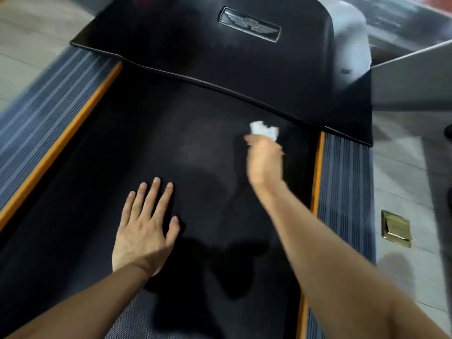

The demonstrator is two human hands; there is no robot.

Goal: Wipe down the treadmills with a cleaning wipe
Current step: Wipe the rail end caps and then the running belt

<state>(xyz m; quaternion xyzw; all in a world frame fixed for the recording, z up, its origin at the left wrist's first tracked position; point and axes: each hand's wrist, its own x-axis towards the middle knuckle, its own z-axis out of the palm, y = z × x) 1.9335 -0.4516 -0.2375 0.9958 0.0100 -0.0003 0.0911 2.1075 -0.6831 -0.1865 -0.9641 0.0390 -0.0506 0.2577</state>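
A black treadmill belt [186,152] fills the middle of the view, with a glossy black motor cover [195,45] at its far end. My right hand [265,160] reaches forward over the belt's right side and grips a crumpled white wipe [264,129], which sits on the belt just short of the motor cover. The hand is blurred. My left hand [146,228] lies flat on the belt nearer to me, fingers spread and straight, holding nothing.
Ribbed blue-grey side rails with orange trim run along both sides, left rail [46,113] and right rail [342,192]. A winged badge [249,23] is set in the motor cover. On the tiled floor at right lies a brass floor socket [396,228]. A grey upright post [352,37] rises at the far right.
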